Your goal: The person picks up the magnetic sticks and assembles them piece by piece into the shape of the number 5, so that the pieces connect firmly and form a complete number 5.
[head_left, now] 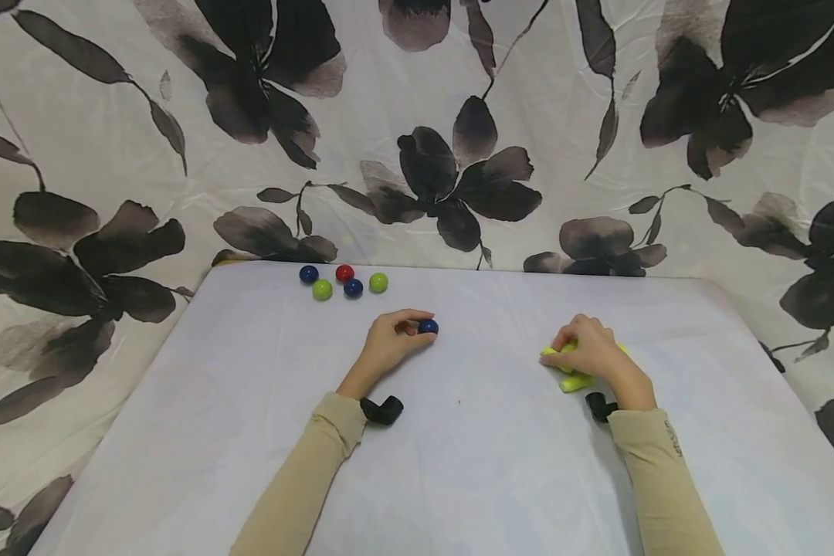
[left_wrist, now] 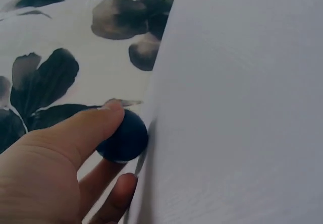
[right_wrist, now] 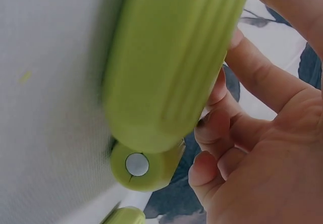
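My left hand (head_left: 389,340) pinches a small dark blue ball (head_left: 428,327) between thumb and fingers, at the middle of the white table. In the left wrist view the same blue ball (left_wrist: 128,139) sits against the thumb tip, close to the tabletop. To the right, my right hand (head_left: 592,349) holds a yellow-green ribbed plastic piece (right_wrist: 171,57) with curled fingers, low over the table. Just under it, the right wrist view shows a round yellow-green end with a pale disc (right_wrist: 120,164). Another yellow-green piece (head_left: 575,383) lies beside the hand. The hand partly hides these pieces.
Near the table's back edge lie several balls: a red ball (head_left: 344,273), blue balls (head_left: 309,274) and green balls (head_left: 323,289). A white cloth with dark flowers (head_left: 431,185) hangs behind the white table (head_left: 472,463). Black straps (head_left: 384,411) sit at both wrists.
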